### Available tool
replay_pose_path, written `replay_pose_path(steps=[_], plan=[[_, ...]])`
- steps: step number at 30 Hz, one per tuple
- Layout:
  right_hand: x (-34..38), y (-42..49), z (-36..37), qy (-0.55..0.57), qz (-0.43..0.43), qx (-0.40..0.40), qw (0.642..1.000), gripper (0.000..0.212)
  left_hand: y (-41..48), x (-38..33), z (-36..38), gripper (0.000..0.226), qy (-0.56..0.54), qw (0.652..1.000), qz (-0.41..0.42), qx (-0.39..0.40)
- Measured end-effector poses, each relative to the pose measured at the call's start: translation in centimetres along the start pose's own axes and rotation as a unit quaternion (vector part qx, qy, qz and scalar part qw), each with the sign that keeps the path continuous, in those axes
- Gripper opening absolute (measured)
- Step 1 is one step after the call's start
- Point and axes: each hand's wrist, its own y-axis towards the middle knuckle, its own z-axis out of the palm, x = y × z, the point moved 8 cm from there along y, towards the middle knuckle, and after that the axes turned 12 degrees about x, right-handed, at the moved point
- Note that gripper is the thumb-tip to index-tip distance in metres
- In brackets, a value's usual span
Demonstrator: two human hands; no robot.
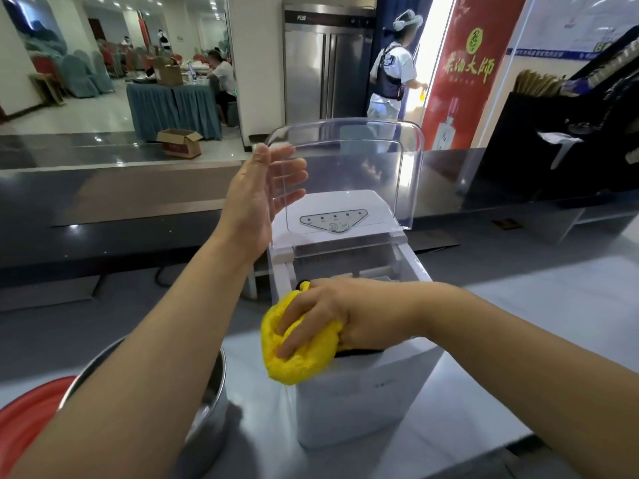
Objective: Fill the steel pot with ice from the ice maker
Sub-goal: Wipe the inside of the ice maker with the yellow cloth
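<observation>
Pale surface (570,305) bears the ice maker (363,402); left grip (256,198), wide, touches its raised lid (345,160); right grip (328,316) holds a yellow cloth (297,361).

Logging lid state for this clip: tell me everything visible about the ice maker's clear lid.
The lid is clear, colourless plastic with rounded corners. It stands raised, roughly upright, hinged behind the opening of the white ice maker. The left hand, fingers straight, rests against its left side. The control panel shows through it.
</observation>
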Motion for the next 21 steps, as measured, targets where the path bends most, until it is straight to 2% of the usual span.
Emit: replay_pose_path(steps=[7, 12, 17, 21], plan=[[-0.1, -3.0, 0.9, -0.003, -0.02, 0.018, 1.0, 0.035, 0.2, 0.2, -0.1, 0.042, 0.003, 1.0, -0.007, -0.001], [-2.5, -6.3, 1.2, 0.029, 0.035, 0.013, 0.999, 0.033, 0.5, 0.4, -0.3, 0.042, -0.007, 1.0, -0.005, -0.004], [-3.7, -8.8, 1.5, -0.032, 0.105, 0.023, 0.994, 0.051, 0.4, 0.6, -0.3, 0.042, -0.005, 1.0, 0.0, -0.007], [-4.9, -10.8, 1.5, -0.042, 0.151, 0.011, 0.988, 0.054, 0.3, 0.5, -0.3, 0.042, -0.003, 1.0, -0.003, -0.011]])
